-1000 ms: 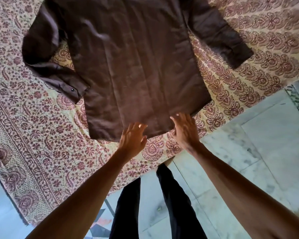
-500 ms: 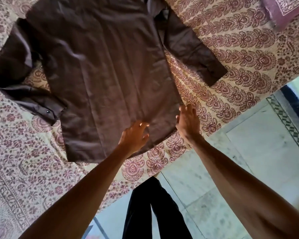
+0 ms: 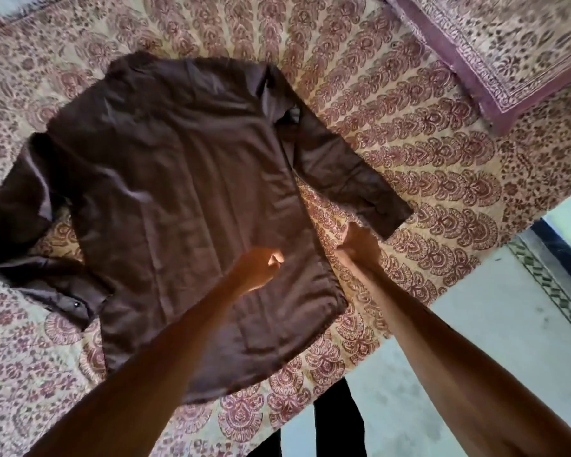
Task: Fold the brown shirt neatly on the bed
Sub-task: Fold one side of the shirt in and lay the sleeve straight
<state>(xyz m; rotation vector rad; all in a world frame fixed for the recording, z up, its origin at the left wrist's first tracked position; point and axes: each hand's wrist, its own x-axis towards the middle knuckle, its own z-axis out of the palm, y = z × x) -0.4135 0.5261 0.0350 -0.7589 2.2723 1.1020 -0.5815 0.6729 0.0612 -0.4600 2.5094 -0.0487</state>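
Observation:
The brown shirt (image 3: pixel 178 199) lies spread flat on the patterned bed sheet (image 3: pixel 426 159), hem toward me and collar at the far side. Its left sleeve (image 3: pixel 23 225) is bent back on itself with a buttoned cuff; its right sleeve (image 3: pixel 340 166) runs diagonally out to a cuff. My left hand (image 3: pixel 257 268) hovers over the lower middle of the shirt body with its fingers curled in and nothing in them. My right hand (image 3: pixel 360 245) rests flat on the sheet between the shirt's right side edge and the right cuff, with nothing in it.
A pillow (image 3: pixel 508 44) in matching print with a purple border lies at the far right of the bed. The bed's near edge runs diagonally; beyond it is pale tiled floor (image 3: pixel 475 341). My dark trouser legs (image 3: pixel 337 420) stand against the bed edge.
Both hands have left the hem and moved up: the left onto the shirt body with fingers curled, the right beside the shirt's right edge near the cuff. The view now takes in the collar and pillow.

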